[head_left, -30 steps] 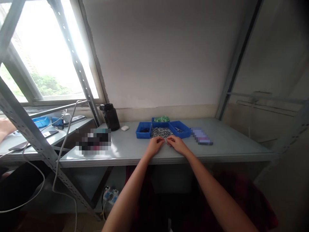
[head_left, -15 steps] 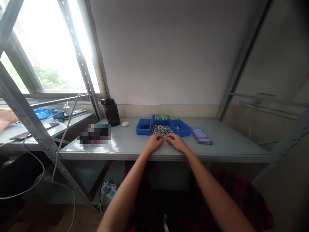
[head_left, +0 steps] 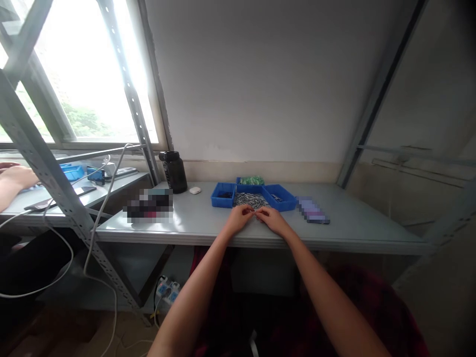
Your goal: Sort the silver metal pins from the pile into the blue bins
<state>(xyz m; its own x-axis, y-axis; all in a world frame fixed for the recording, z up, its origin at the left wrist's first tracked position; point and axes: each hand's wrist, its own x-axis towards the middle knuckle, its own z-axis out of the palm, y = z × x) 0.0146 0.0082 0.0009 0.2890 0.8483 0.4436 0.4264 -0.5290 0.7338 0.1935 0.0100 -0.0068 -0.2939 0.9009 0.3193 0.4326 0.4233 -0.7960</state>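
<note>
My left hand [head_left: 240,218] and my right hand [head_left: 270,218] meet fingertip to fingertip over the front part of the grey table [head_left: 201,223]. Both have pinched, closed fingers; whatever lies between the tips is too small to make out. Just behind them is a pile of small metal screw-like pieces [head_left: 250,199]. A blue bin [head_left: 222,202] with dark small parts stands left of the pile, and another blue bin [head_left: 284,205] with some small pieces stands right of it. At the back, a blue bin holds a green bundle [head_left: 252,181].
A black bottle [head_left: 175,173], a white case [head_left: 195,190] and a blurred dark object [head_left: 148,206] are on the left. A phone [head_left: 313,210] lies right of the bins. Past the metal post [head_left: 76,213], another person's hand [head_left: 18,178] is above the neighbouring table.
The camera view has shifted slightly. My fingertips have come closer together, while the bins and pile stay in place. The other person's hand at the far left shows more.
</note>
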